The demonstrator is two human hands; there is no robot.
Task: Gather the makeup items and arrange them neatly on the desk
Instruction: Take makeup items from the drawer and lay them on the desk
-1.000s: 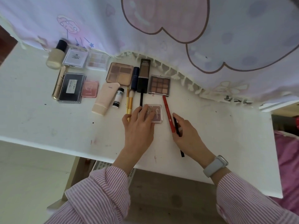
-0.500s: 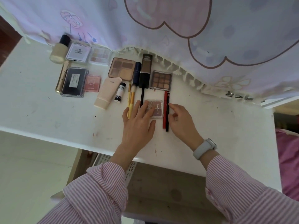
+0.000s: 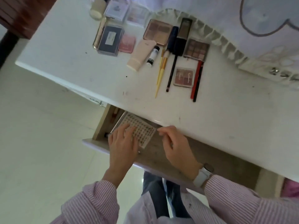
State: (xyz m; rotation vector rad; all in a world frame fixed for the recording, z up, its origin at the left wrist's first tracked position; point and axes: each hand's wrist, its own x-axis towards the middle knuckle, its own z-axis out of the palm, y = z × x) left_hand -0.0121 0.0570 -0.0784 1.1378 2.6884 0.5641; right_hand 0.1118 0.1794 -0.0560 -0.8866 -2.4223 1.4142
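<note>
In the open drawer (image 3: 103, 122) below the desk (image 3: 226, 113), a flat dotted sheet (image 3: 139, 130) runs diagonally. My left hand (image 3: 123, 143) lies flat on its near end; my right hand (image 3: 174, 143) pinches its far corner (right side).

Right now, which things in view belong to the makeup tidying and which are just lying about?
Belongs to the job:
- left hand on the dotted sheet in the drawer
- right hand pinching the sheet's corner
- small palette
- red pencil
- cream tube
- brushes

Just lying about:
- curtain
- wristwatch
</note>
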